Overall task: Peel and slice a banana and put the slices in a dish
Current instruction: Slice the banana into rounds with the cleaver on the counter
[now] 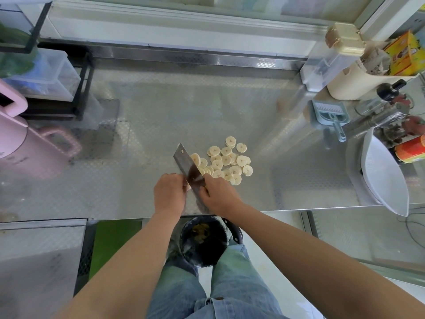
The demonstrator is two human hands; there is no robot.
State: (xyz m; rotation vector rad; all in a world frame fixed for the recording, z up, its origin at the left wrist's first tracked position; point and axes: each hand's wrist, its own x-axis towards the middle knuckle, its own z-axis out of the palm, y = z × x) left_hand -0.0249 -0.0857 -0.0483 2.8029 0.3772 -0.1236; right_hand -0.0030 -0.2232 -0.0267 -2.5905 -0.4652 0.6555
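Banana slices (226, 161): a loose heap of rounds lying flat on the bare metal table (138, 134), just right of the blade. None are in a dish.

Cleaver (187, 165): blade on edge, tip pointing away, flat side toward the heap, likely so each cut round drops to the right.

Right hand (218, 195): fingers (203, 192) clamped round the cleaver handle.

Left hand (170, 192): fingers (185, 183) curled against the blade's left face. Probably steadying a last stub, but what they hold is hidden, so cannot tell.

White dish (384, 180): at the table's right edge, well apart from the heap.

Bucket (203, 237): below the table edge, presumably for peel.
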